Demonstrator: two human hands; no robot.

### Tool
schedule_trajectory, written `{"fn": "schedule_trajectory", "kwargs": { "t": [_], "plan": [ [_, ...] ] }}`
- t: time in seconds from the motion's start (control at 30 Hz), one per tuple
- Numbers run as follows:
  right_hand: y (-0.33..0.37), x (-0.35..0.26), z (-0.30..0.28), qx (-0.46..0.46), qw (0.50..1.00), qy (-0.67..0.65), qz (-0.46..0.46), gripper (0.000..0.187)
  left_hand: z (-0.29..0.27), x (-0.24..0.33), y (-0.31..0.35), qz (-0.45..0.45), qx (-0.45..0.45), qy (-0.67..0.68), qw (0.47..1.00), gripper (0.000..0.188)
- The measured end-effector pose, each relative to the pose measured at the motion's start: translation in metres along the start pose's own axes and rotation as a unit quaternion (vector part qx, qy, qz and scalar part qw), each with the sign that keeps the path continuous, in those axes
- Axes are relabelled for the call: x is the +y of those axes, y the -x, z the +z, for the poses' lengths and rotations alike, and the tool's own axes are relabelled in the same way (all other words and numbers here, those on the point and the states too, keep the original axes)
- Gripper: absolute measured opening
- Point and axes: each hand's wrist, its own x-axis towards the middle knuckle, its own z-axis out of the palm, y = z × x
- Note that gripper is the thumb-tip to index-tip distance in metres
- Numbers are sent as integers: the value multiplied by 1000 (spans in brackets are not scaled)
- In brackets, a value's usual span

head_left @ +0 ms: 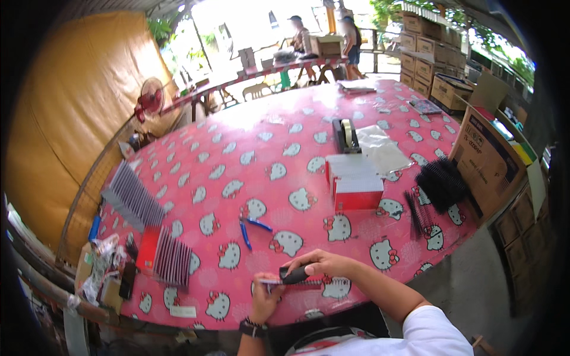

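Note:
Near the table's front edge, my left hand (265, 301) is closed on a thin notebook (272, 282), seen almost edge-on. My right hand (317, 261) is wrapped round a thick black tool (295, 274), held against the notebook's edge; its exact kind does not show. A dark binding coil (312, 284) sticks out to the right from under the tool, below my right hand. Farther off lie blue-handled pliers (254, 227), their handles spread apart.
Notebooks stand in rows at left, one grey row (133, 196) and one by a red cover (151, 252). At right are red-sided white stacks (358, 193), a tape dispenser (346, 136), clear plastic bags (383, 151), black coils (440, 185) and a carton (490, 163). People (350, 44) are far back.

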Motion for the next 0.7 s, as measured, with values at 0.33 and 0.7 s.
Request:
{"fn": "schedule_trajectory", "kwargs": {
  "t": [0.33, 0.7],
  "plan": [
    [-23, -27, 0, -7, 960, 209, 184, 41, 1, 16, -1, -4, -39, -83, 996, 35],
    [-19, -30, 4, 164, 792, 580, -92, 52, 3, 18, 0, -28, -1, -187, 982, 30]
  ]
}}
